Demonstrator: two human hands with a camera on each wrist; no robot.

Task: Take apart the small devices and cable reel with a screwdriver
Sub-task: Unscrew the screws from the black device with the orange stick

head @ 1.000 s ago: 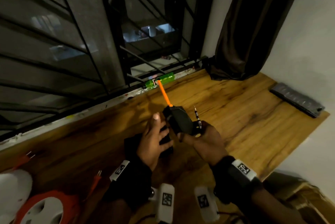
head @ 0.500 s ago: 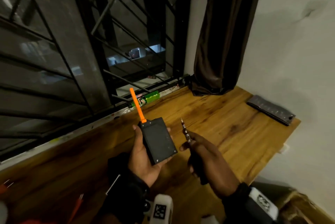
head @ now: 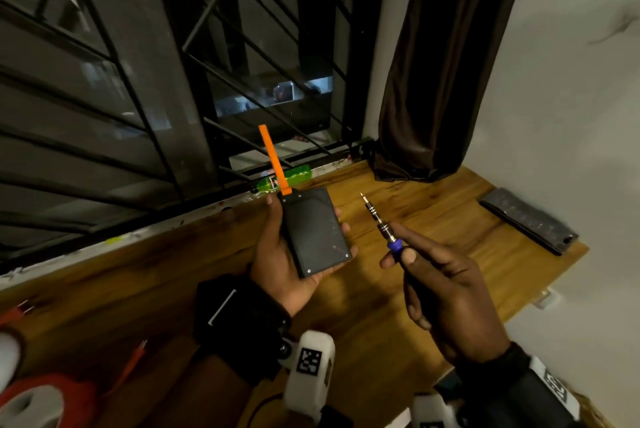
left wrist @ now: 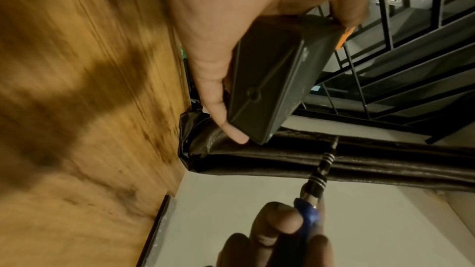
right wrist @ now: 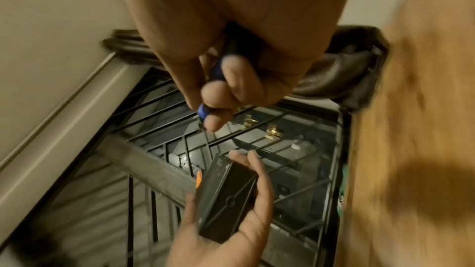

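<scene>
A small black box device (head: 315, 232) with an orange antenna (head: 273, 160) lies in my left hand (head: 287, 254), lifted above the wooden table (head: 433, 216); its flat face with corner screws points up. The fingers curl round its edges, as the left wrist view shows on the device (left wrist: 275, 80). My right hand (head: 446, 285) pinches a precision screwdriver (head: 379, 220) with a blue collar, its tip pointing up and away, a short way right of the device and not touching it. In the right wrist view the screwdriver (right wrist: 205, 109) sits above the device (right wrist: 226, 196). An orange and white cable reel (head: 38, 400) lies at the bottom left.
A barred window (head: 207, 81) runs along the table's far edge, with a green object (head: 294, 175) on its sill. A dark curtain (head: 440, 64) hangs at the back right. A grey bit case (head: 530, 225) lies near the wall on the right. Orange wires (head: 131, 362) trail from the reel.
My left hand took the device from the right hand and raised it face up. The right hand shifted right and now holds only the screwdriver. The view has tilted upward.
</scene>
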